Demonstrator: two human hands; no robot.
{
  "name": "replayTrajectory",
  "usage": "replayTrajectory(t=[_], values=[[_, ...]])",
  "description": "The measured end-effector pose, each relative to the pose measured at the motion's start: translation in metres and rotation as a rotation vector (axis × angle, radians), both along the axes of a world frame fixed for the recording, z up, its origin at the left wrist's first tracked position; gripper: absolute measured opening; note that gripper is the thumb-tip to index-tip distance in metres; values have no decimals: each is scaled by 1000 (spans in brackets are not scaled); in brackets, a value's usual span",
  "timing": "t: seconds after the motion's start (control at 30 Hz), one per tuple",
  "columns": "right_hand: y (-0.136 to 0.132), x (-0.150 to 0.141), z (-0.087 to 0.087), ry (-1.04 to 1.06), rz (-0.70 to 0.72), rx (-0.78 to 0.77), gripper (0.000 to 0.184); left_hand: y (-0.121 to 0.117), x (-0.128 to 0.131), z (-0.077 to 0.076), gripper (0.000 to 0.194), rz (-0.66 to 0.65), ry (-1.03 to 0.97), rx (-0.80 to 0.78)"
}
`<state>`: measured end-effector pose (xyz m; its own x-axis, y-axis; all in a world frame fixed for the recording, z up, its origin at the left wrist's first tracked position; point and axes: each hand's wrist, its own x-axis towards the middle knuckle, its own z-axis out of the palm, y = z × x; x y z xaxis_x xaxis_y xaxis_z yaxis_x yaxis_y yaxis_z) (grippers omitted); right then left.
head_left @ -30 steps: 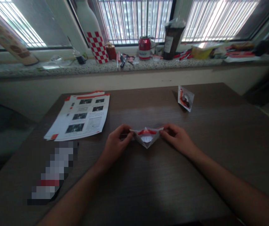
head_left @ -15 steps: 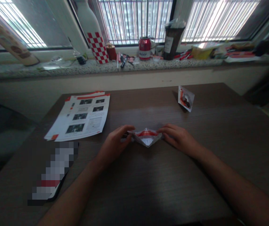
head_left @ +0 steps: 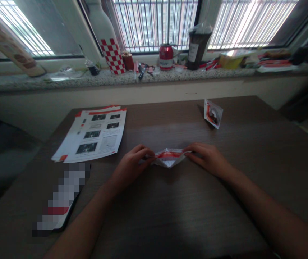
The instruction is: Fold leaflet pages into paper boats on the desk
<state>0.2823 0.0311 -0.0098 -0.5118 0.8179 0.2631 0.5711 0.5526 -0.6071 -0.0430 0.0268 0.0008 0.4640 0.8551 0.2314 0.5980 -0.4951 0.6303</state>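
Note:
A folded paper piece [head_left: 169,157], white with a red-orange band, rests on the dark table in front of me. Its middle comes to a point toward me, and its two ends spread sideways. My left hand [head_left: 136,160] pinches the left end between thumb and fingers. At the other end, my right hand [head_left: 205,156] has its thumb and fingertips closed on the right tip. Farther back on the right stands another folded paper piece [head_left: 213,113], tilted on its edge, with a similar orange band and a dark picture.
Printed sheets [head_left: 94,135] lie at the table's back left. A phone [head_left: 66,201] with a blurred-out screen lies near my left forearm. Along the windowsill [head_left: 154,75] stand a checkered white bottle [head_left: 112,54], a red can [head_left: 166,57] and a dark drink cup [head_left: 198,48].
Both hands have closed in on the ends of the folded paper, and my left fingers now pinch its tip. The paper's back edge looks flatter and its middle opening slightly wider.

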Motion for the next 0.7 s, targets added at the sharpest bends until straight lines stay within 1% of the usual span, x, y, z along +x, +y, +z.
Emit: replayTrajectory(t=[0.1, 0.23, 0.37, 0.47, 0.6, 0.7], values=[[2, 0, 0, 28, -42, -31, 19, 1, -2, 1, 8, 26, -13, -3], [3, -1, -1, 63, -102, -98, 18, 3, -4, 1, 8, 56, -54, -51], [4, 0, -4, 109, -158, -163, 15, 5, -4, -3, 9, 72, -73, -96], [5, 0, -6, 109, -166, -191, 14, 5, -2, -6, 10, 96, -55, -116], [6, -1, -6, 40, -140, -167, 14, 4, 2, -9, 9, 142, -22, -117], [7, -5, -7, -33, -145, -87, 14, 4, 5, -14, 11, 137, 16, -87]])
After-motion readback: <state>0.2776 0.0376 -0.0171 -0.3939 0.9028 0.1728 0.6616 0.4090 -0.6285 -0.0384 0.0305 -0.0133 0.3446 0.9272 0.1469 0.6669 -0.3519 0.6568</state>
